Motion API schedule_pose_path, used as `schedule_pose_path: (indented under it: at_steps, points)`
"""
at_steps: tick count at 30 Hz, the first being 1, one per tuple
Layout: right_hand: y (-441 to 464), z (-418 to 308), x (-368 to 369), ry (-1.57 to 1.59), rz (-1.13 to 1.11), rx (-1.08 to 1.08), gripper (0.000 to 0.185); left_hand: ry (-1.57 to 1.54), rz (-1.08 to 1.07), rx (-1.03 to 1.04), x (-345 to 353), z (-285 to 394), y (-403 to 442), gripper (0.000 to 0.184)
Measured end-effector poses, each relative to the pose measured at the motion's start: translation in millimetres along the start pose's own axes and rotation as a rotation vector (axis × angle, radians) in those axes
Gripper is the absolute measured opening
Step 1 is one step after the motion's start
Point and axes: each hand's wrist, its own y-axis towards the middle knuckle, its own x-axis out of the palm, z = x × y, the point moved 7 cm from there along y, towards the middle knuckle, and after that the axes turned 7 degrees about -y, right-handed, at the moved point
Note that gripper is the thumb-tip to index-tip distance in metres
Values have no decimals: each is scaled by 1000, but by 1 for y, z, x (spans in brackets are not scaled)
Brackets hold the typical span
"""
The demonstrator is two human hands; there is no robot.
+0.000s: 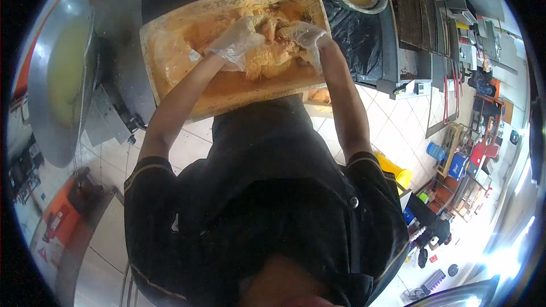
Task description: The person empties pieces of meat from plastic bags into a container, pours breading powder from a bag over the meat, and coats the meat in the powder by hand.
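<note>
A large rectangular tub [170, 21] with orange-stained walls lies in front of me, holding orange-coated pieces that look like raw chicken [270, 61]. My left hand [242, 40], in a clear plastic glove, reaches into the tub from the left, its fingers curled around a coated piece. From the right comes my right hand [307, 40], also gloved, its fingers bent over the coated pieces close to my left hand. The fingertips of both hands are partly hidden among the pieces and the loose plastic. A small white scrap [195, 55] lies left of my left hand.
A round pot [372, 5] of pale liquid stands beyond the tub's right corner. A wide metal basin [40, 79] with yellowish liquid is at the left. Wire baskets [415, 14] hang at the right, and a yellow container [395, 170] is beside my right arm.
</note>
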Motion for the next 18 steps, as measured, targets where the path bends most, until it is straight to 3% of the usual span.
schedule_pose_path:
  at_steps: [2,6,11,14,16,18]
  points:
    - [-3,-38,-1,573,-186,305,37,-1,-16,-19,0,2,-2,3]
    - [-40,-66,-6,1326,213,382,40,63,-49,11,-3,-2,-5,5]
    - [-39,-67,3,1410,224,346,39,-271,-180,-301,-2,-64,-8,36]
    - [-36,-65,7,1407,221,343,39,-186,-107,-361,1,-41,-22,38]
    - [-36,-65,8,1401,224,337,39,-277,1,-457,1,-23,-30,39]
    - [-34,-65,12,1410,223,336,39,-674,251,-648,5,-9,-41,40]
